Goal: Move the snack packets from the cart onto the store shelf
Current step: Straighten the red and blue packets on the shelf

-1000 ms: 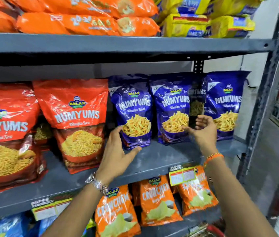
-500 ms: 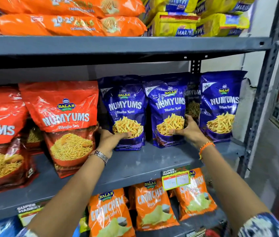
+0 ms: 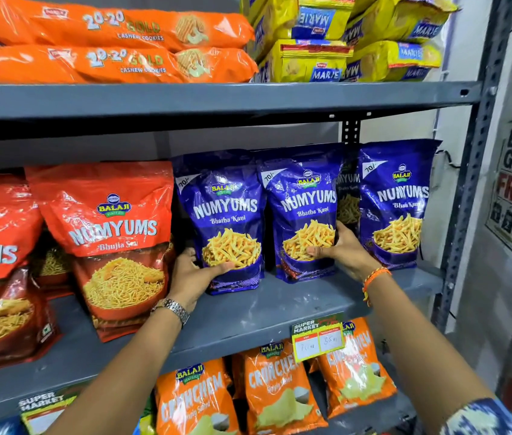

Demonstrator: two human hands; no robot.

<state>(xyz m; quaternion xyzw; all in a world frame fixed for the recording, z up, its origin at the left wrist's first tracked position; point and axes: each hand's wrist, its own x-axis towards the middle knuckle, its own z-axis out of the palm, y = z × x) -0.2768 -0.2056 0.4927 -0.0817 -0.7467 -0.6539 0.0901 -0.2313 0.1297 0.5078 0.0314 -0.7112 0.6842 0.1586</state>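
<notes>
Three blue Numyums packets stand upright on the grey middle shelf [image 3: 279,312]. My left hand [image 3: 193,276] grips the lower left side of the left blue packet [image 3: 226,215], thumb across its front. My right hand [image 3: 339,249] holds the lower right side of the middle blue packet [image 3: 303,208], fingers over the picture on its front. The right blue packet [image 3: 399,196] stands free by the shelf post. A fourth blue packet [image 3: 347,196] shows partly behind them. The cart is out of view.
Red Numyums packets [image 3: 110,233] fill the shelf's left half. Orange cookie packs [image 3: 116,45] and yellow Marie packs [image 3: 342,42] lie on the shelf above. Orange Crunchem bags [image 3: 275,384] stand below, behind a price tag [image 3: 317,342]. A grey upright post [image 3: 474,171] bounds the right side.
Both hands moved in from open air onto the packets: the left closed on the left blue packet, the right on the middle one. The view moved closer to the shelf.
</notes>
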